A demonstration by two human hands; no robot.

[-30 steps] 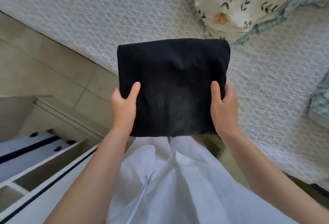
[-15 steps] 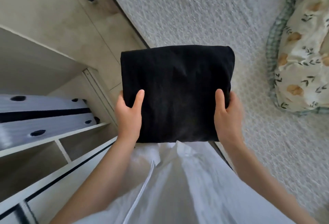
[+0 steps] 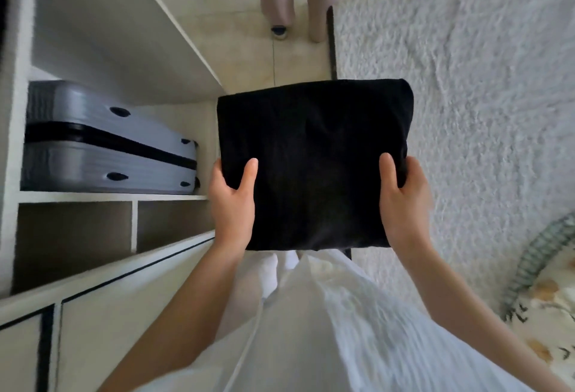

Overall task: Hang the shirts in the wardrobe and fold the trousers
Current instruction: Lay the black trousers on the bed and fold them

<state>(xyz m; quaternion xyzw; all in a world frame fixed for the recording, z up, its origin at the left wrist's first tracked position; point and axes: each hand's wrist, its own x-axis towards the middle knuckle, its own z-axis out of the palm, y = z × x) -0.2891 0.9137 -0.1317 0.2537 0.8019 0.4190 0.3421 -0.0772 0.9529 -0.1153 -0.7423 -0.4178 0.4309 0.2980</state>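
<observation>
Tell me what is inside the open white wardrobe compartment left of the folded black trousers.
A grey ribbed hard-shell suitcase with a black centre band fills the white wardrobe compartment, wheels toward the tiled floor. Anything behind or beneath it is covered.

I'm wearing a loose white garment (image 3: 326, 335), thin and lightly creased, with a fine pale line running down its front, either a seam or a cord. My forearms (image 3: 174, 313) are bare down to my left hand (image 3: 231, 204) and right hand (image 3: 401, 204). On my feet are white socks (image 3: 271, 271).
</observation>
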